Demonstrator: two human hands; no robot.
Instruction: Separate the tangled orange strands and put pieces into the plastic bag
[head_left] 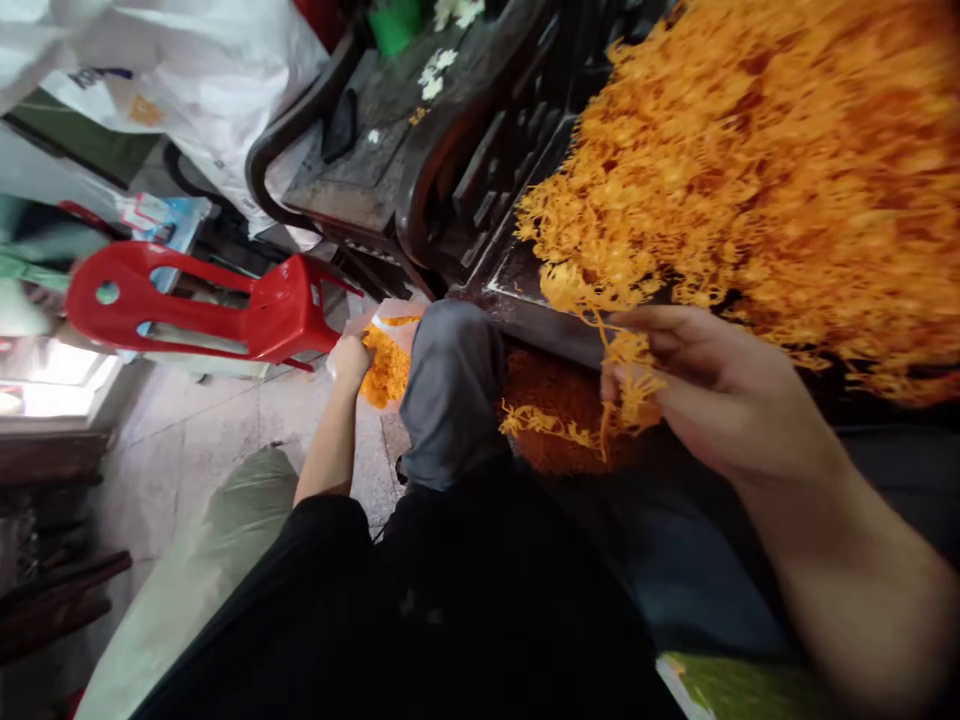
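Observation:
My right hand [724, 385] is closed, thumb and fingers pinching a few tangled orange stringy pieces [631, 365] that look like small plastic flower parts. Strands dangle from it toward my knee. Just beyond it rises a big heap of the same orange pieces [750, 170] on a dark wooden bench [517, 285]. On the other side of my knee, my left hand [352, 362] is closed on the rim of a pale plastic bag [401, 308]. More orange pieces [385, 372] lie inside that bag. The fingers of my left hand are partly hidden.
A red plastic chair [281, 310] stands left of the bag on the tiled floor [217, 425]. Behind are a dark wooden armchair [337, 190] with white scraps on its seat and large white sacks [217, 90]. A light green sack-like bundle [202, 580] lies at lower left.

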